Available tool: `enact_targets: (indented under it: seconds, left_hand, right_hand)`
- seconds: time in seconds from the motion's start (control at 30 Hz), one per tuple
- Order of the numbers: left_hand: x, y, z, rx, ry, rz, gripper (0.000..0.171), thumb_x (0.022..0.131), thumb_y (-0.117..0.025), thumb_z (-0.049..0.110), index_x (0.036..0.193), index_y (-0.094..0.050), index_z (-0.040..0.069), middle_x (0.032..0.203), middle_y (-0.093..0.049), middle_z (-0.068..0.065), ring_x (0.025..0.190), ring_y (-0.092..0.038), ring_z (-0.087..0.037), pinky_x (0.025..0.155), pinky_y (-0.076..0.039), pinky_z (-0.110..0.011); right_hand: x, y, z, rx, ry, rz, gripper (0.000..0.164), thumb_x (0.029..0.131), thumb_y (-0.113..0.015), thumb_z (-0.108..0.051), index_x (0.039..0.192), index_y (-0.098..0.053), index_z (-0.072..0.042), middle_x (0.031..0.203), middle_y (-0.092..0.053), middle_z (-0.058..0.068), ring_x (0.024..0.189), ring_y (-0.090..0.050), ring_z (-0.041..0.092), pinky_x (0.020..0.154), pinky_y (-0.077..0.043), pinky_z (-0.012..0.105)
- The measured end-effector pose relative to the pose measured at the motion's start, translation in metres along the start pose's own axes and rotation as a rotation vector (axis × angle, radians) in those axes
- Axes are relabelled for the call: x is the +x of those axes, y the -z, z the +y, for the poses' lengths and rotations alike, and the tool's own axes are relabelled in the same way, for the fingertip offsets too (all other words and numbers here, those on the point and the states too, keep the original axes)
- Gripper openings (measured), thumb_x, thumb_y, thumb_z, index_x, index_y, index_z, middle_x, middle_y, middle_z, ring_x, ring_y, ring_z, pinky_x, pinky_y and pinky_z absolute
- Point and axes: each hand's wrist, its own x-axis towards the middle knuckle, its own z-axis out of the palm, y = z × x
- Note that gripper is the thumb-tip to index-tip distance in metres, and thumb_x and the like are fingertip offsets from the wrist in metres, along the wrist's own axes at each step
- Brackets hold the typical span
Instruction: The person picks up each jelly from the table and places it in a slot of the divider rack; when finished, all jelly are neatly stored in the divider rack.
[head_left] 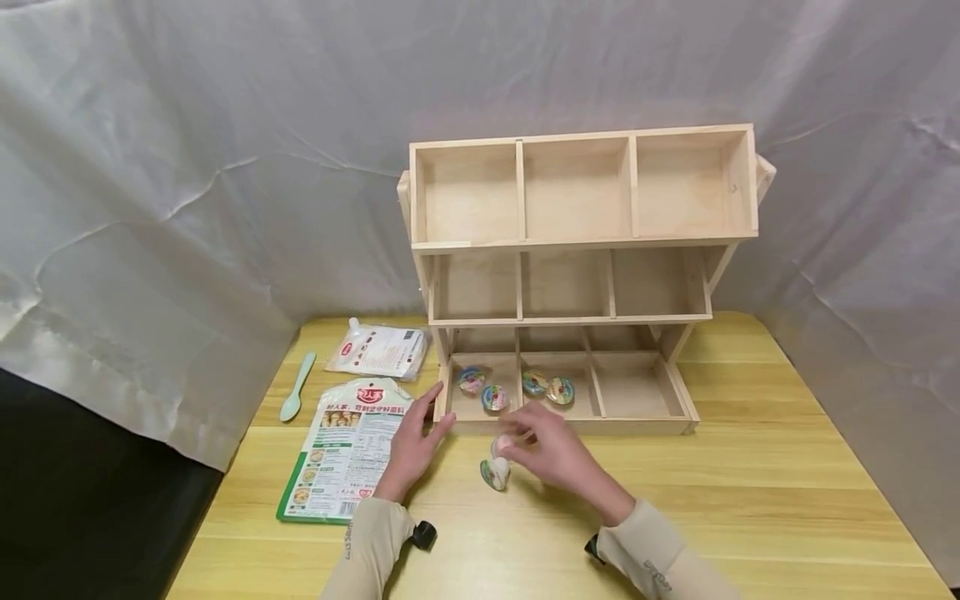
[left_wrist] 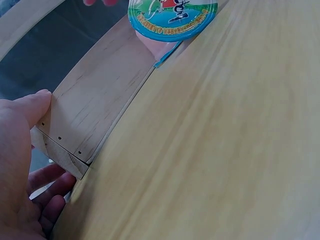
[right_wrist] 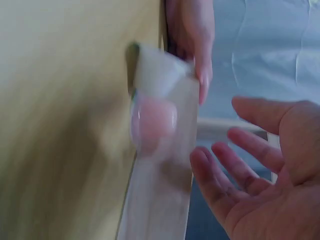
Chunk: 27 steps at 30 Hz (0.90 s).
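Note:
At the front left corner of a three-tier wooden rack [head_left: 585, 242], my left hand [head_left: 411, 450] holds the corner. Its thumb lies against the front board [left_wrist: 100, 90], with the other fingers around the outer side. My right hand [head_left: 551, 450] hovers by the front board, fingers loosely spread and holding nothing in the right wrist view. Below it, a pink jelly cup [right_wrist: 155, 120] and a white jelly cup [right_wrist: 157, 70], blurred there, stand on edge on the table beside the board. Jelly cups [head_left: 495, 398] also lie in the bottom tier's left and middle compartments.
Left of the rack lies a green-and-white food packet [head_left: 348, 454]. Behind it are a clear spouted pouch [head_left: 380, 350] and a pale green spoon [head_left: 297, 387]. Grey cloth [head_left: 225, 167] hangs around the wooden table [head_left: 780, 483].

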Motion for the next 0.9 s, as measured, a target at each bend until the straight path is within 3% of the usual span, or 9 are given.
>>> enact_targets:
  seconds: [0.1, 0.23, 0.5, 0.9]
  left_hand:
    - [0.000, 0.000, 0.000, 0.005, -0.004, 0.003, 0.065, 0.101, -0.065, 0.041, 0.160, -0.040, 0.028, 0.155, -0.051, -0.014, 0.141, -0.050, -0.037, 0.118, -0.037, -0.060]
    - [0.000, 0.000, 0.000, 0.011, -0.007, -0.001, 0.065, 0.102, -0.065, 0.040, 0.160, -0.040, 0.028, 0.155, -0.051, -0.014, 0.140, -0.050, -0.037, 0.117, -0.037, -0.061]
    - [0.001, 0.000, 0.000, 0.013, -0.003, 0.004, 0.065, 0.102, -0.065, 0.042, 0.160, -0.040, 0.029, 0.156, -0.050, -0.014, 0.141, -0.049, -0.037, 0.117, -0.037, -0.061]
    - [0.000, 0.001, 0.003, 0.001, 0.008, -0.007, 0.065, 0.101, -0.065, 0.041, 0.160, -0.040, 0.027, 0.156, -0.050, -0.014, 0.141, -0.050, -0.036, 0.118, -0.037, -0.060]
  right_hand:
    - [-0.003, -0.009, -0.004, -0.003, 0.048, -0.090, 0.043, 0.091, -0.080, -0.014, 0.132, -0.069, -0.007, 0.119, -0.068, 0.010, 0.103, -0.069, 0.027, 0.087, -0.062, 0.041]
    - [-0.005, -0.017, -0.005, -0.036, 0.096, -0.150, 0.043, 0.088, -0.082, -0.013, 0.129, -0.071, -0.008, 0.125, -0.069, 0.010, 0.103, -0.070, 0.026, 0.090, -0.061, 0.042]
    - [-0.006, -0.025, -0.003, -0.113, 0.165, -0.173, 0.038, 0.084, -0.085, -0.014, 0.121, -0.076, -0.011, 0.111, -0.071, 0.002, 0.097, -0.064, 0.018, 0.082, -0.053, 0.028]
    - [-0.006, -0.034, 0.003, -0.235, 0.205, -0.159, 0.042, 0.078, -0.089, -0.011, 0.118, -0.078, -0.013, 0.108, -0.073, -0.002, 0.105, -0.061, 0.015, 0.090, -0.056, 0.034]
